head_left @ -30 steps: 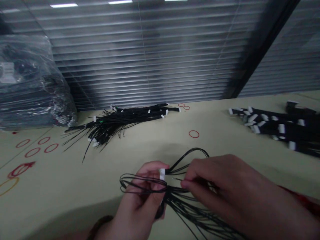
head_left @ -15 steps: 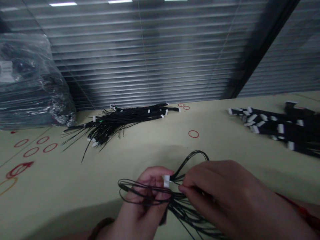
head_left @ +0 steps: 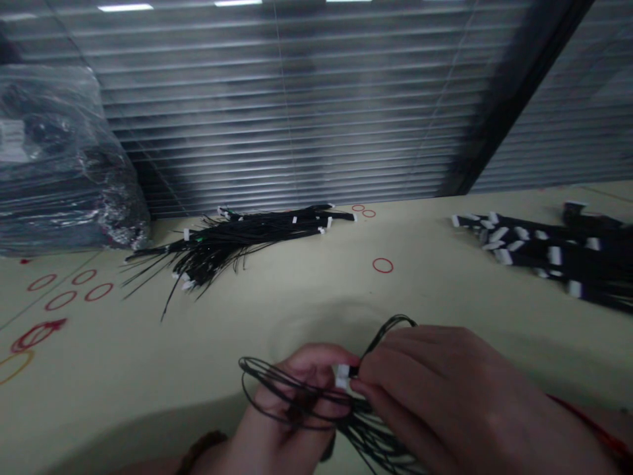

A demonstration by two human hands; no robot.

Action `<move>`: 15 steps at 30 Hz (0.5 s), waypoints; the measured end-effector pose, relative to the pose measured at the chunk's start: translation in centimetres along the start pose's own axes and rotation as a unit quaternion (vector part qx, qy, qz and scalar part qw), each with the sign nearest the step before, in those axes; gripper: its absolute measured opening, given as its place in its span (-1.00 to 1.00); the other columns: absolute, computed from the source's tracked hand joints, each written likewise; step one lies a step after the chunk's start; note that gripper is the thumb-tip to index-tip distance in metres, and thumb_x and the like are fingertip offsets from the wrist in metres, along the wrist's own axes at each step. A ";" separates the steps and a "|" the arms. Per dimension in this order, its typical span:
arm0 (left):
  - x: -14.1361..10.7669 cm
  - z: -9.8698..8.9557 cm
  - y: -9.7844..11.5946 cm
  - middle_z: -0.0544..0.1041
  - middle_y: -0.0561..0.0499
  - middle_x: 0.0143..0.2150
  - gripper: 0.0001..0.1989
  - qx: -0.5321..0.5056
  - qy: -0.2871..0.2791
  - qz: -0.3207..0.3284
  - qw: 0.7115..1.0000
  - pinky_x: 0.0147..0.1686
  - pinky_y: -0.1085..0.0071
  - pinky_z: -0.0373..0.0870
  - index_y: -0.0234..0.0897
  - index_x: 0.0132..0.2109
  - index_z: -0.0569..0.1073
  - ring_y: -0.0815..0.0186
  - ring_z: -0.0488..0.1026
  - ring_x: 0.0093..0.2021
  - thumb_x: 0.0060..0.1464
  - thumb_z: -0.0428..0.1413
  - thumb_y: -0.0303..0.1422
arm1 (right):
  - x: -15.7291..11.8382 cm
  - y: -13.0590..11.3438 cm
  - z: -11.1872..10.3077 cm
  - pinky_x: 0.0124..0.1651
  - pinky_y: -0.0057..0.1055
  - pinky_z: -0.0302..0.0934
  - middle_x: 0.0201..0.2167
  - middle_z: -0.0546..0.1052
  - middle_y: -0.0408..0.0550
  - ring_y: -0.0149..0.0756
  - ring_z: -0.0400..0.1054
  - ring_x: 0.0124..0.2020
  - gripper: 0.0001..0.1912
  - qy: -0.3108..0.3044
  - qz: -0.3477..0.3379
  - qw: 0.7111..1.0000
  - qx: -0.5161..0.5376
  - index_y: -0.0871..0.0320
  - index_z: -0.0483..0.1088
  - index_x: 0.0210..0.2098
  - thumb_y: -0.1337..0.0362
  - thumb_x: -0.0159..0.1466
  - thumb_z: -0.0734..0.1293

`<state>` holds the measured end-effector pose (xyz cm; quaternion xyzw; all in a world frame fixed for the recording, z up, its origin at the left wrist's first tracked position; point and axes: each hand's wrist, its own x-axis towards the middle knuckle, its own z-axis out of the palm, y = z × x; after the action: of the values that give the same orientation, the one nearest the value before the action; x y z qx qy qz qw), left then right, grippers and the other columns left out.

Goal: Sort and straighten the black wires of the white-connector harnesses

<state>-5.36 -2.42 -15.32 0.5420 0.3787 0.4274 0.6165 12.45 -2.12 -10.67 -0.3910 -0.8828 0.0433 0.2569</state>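
Near the bottom middle, my left hand (head_left: 297, 402) is closed round a bundle of thin black wires (head_left: 271, 380), whose loops stick out to the left. A white connector (head_left: 342, 376) shows between its thumb and forefinger. My right hand (head_left: 435, 389) pinches at the connector's right side, where a short dark piece shows by its fingertips. More black wires hang below both hands, and one loop rises behind the right hand. The right palm side is hidden.
Black cables with white connectors (head_left: 247, 231) lie along the table's back edge. Another connector-ended pile (head_left: 558, 254) is at the right. A clear plastic bag of cables (head_left: 64, 171) stands at the left, and window blinds (head_left: 297, 105) rise behind the table (head_left: 198, 356).
Both hands and the wires have shifted slightly right and down. My right fingertips have closed in on the white connector, and the loop behind them sits lower.
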 end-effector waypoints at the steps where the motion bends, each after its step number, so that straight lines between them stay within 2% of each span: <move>1: 0.0 0.1 0.0 0.45 0.05 -0.43 -0.83 -0.006 -0.002 -0.002 1.000 -0.64 0.61 0.17 -0.14 -0.21 0.50 0.47 0.20 -0.60 0.09 0.12 -0.50 | 0.0 0.0 0.1 -0.47 -0.40 0.01 -0.53 0.39 -0.19 -0.38 0.22 -0.54 -0.74 0.001 -0.002 1.000 -0.008 0.13 0.29 -0.44 0.53 0.24 0.09; 6: 0.2 0.1 0.0 0.41 0.07 -0.48 -0.85 -0.031 -0.006 0.002 0.999 -0.64 0.62 0.15 -0.17 -0.23 0.50 0.47 0.21 -0.58 0.05 0.16 -0.50 | 0.0 -0.7 0.1 -0.47 -0.41 0.00 -0.56 0.36 -0.17 -0.38 0.19 -0.55 -0.84 -0.007 -0.040 0.996 -0.078 0.16 0.26 -0.42 0.51 0.21 0.18; 9: 0.5 0.0 0.2 0.39 0.08 -0.47 -0.89 -0.053 0.013 -0.007 0.998 -0.64 0.62 0.16 -0.18 -0.22 0.48 0.47 0.22 -0.58 0.05 0.19 -0.40 | 0.4 -0.1 -0.3 -0.34 -0.34 0.11 -0.45 0.40 -0.11 -0.29 0.25 -0.43 -0.88 0.006 -0.032 0.992 -0.122 0.17 0.30 -0.36 0.44 0.11 0.32; 11: 0.6 -0.2 0.4 0.34 0.12 -0.51 -0.84 -0.082 0.024 -0.030 0.996 -0.66 0.62 0.15 -0.17 -0.21 0.46 0.49 0.17 -0.62 0.03 0.23 -0.31 | 1.0 1.6 -0.6 -0.20 -0.21 0.15 -0.28 0.43 0.01 -0.11 0.29 -0.25 -0.69 -0.005 0.011 0.986 -0.164 0.21 0.35 -0.26 0.41 -0.02 0.42; 13: 0.7 -0.3 0.7 0.26 0.16 -0.56 -0.79 -0.106 0.011 -0.061 0.992 -0.71 0.63 0.10 -0.16 -0.20 0.44 0.52 0.09 -0.67 0.01 0.24 -0.25 | 1.8 4.2 -0.6 -0.10 -0.13 0.14 -0.15 0.41 0.10 0.00 0.27 -0.13 -0.55 -0.050 0.068 0.980 -0.182 0.25 0.37 -0.17 0.39 -0.06 0.47; 15: 0.7 -0.3 0.9 0.24 0.17 -0.58 -0.74 -0.099 0.003 -0.071 0.993 -0.72 0.64 0.07 -0.18 -0.19 0.45 0.52 0.07 -0.69 -0.03 0.26 -0.22 | 2.6 7.2 -0.3 -0.14 -0.16 0.15 -0.22 0.44 0.09 -0.04 0.30 -0.18 -0.66 -0.063 0.110 0.976 -0.177 0.27 0.39 -0.20 0.30 0.04 0.45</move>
<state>-5.53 -1.56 -14.44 0.4491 0.3737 0.4194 0.6948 15.95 4.73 -11.29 -0.5218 -0.8422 -0.0614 0.1209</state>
